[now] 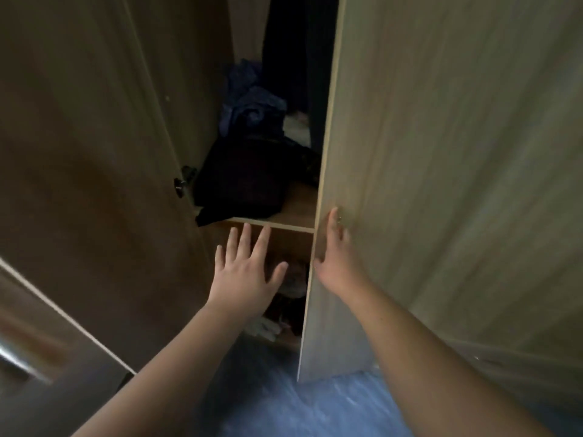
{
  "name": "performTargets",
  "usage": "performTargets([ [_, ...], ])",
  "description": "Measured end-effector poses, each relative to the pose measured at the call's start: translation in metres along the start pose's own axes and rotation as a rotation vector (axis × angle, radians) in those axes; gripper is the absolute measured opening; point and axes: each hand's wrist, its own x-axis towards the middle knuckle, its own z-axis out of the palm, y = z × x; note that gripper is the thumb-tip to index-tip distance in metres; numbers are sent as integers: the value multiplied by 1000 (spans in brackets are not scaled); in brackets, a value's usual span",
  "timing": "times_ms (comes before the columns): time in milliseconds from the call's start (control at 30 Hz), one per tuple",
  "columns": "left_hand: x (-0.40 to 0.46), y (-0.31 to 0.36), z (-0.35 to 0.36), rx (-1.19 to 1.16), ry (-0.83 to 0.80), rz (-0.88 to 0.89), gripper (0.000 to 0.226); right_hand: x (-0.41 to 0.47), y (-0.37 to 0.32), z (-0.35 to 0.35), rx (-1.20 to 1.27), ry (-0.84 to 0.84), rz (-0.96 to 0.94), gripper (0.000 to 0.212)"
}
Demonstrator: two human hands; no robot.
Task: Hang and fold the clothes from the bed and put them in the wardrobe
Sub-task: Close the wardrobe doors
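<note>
I face a wooden wardrobe with both doors partly open. My right hand [334,257] rests flat on the front edge of the right door [441,184], fingers spread, thumb around the edge. My left hand [246,269] hovers open in front of the gap, below the shelf edge [271,224], holding nothing. On the shelf lies a dark bundle of clothes [246,181] with blue fabric [249,99] piled behind it. Dark garments [296,52] hang above. The lower compartment holds mixed clothes [284,310], partly hidden by my left hand.
The left door [94,152] stands open at the left, with a dark hinge [181,181] on its inner side. Another brown panel with a pale edge [63,313] juts in at the lower left. Blue floor [299,405] lies below.
</note>
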Motion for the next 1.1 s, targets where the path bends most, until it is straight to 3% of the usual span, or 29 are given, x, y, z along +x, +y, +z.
performTargets([
  [400,146,-41,5,23,-2,67,77,130,-8,35,-170,124,105,116],
  [667,143,-32,8,36,31,5,77,142,3,33,-198,61,90,121],
  [800,109,-26,-7,0,67,-57,75,128,-7,20,-239,6,107,108],
  [967,45,-38,-12,3,99,-149,73,62,-46,24,-244,-81,-193,94],
  [1100,-16,-70,-18,95,105,-230,75,5,-80,47,-261,-274,-399,78],
])
